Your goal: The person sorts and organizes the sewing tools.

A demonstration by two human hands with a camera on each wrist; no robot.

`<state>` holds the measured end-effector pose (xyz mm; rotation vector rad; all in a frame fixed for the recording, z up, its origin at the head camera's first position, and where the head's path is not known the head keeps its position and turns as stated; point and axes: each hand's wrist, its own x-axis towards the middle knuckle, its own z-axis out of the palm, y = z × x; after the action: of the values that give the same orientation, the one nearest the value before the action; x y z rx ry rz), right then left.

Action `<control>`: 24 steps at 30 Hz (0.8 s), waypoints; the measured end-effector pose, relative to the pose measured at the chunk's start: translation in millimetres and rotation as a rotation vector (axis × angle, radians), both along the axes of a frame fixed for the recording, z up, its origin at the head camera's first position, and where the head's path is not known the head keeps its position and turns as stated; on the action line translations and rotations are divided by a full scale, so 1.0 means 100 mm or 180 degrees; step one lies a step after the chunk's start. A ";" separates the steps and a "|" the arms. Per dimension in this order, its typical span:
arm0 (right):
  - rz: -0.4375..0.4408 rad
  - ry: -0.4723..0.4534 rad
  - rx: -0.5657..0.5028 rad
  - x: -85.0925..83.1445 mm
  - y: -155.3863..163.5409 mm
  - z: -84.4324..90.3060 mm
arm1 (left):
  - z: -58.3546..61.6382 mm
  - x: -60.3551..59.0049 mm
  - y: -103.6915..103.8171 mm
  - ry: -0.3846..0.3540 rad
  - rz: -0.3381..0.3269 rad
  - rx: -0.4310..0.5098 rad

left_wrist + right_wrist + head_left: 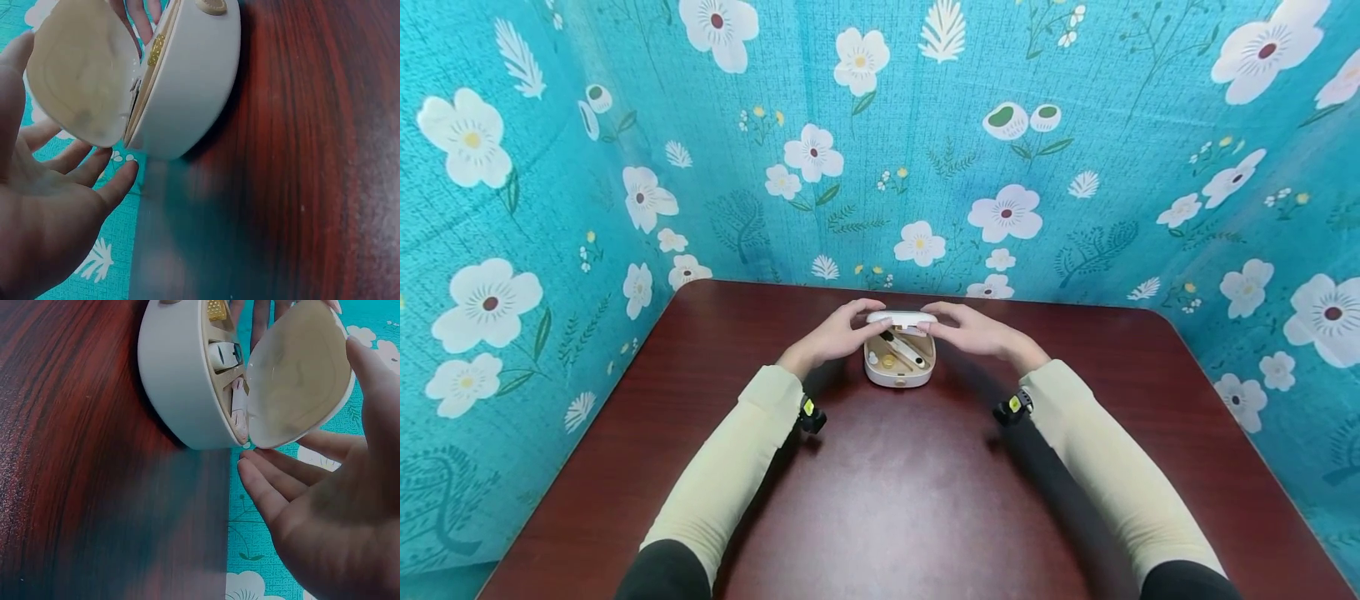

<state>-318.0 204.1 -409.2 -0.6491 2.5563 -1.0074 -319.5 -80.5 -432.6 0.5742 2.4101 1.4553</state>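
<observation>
A small white box (pixel 900 381) with a beige inside stands at the table's far side, its hinged lid (pixel 901 317) raised. My left hand (pixel 831 336) holds the lid at its left end, thumb at the front edge and fingers behind. The right hand (pixel 983 335) grips the opposite end in the same way. Inside the box lies a slim white device (pixel 908 351) with black parts. A small gold piece (pixel 888 362) sits to its left. In the right wrist view, a white strip (pixel 239 403) shows in a side compartment, near the hinge.
The box rests on a dark red-brown wooden table (pixel 901 500). Blue floral cloth (pixel 895 192) hangs behind the table and along both sides. Each wrist carries a small black camera, the left one (pixel 810 414) and the right one (pixel 1013 407) both above the tabletop.
</observation>
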 end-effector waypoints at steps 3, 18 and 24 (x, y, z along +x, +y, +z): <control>0.0095 0.0052 -0.0016 0.00 0.00 -0.01 | -0.02 0.00 -0.02 0.0052 -0.0082 0.0004; 0.0418 0.0021 -0.0342 0.02 -0.01 -0.12 | -0.07 0.04 -0.07 0.0023 -0.0329 0.0073; 0.0300 0.0111 -0.0151 0.04 -0.03 -0.12 | -0.12 0.03 -0.08 0.0075 -0.0344 0.0050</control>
<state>-313.9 201.6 -421.0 -0.7989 2.5121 -1.0364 -316.6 -88.2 -444.8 0.7173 2.3477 1.4316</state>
